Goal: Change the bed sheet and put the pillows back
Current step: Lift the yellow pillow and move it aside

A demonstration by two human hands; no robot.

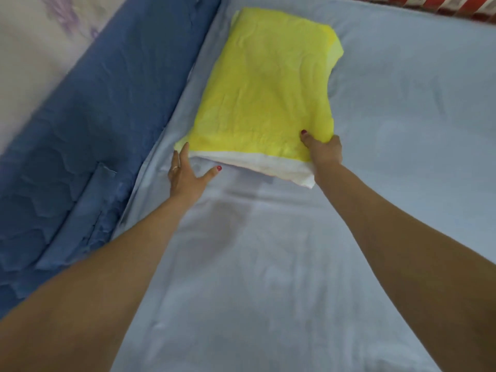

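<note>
While your right hand [323, 151] pinches the yellow pillow's [265, 87] near corner and your left hand [185, 174] rests spread against its edge, shoving it along the bed could rumple the fresh blue sheet [268, 277].

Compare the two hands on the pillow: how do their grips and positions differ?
The right hand grips the pillow at its near right corner, thumb on top and fingers curled under; the left hand lies open, fingers straight along the near left corner. The left hand rests partly on the sheet; the right hand is on the pillow. A ring shows on the left hand, none on the right. Both have red nails and touch the pillow's near end.
</note>
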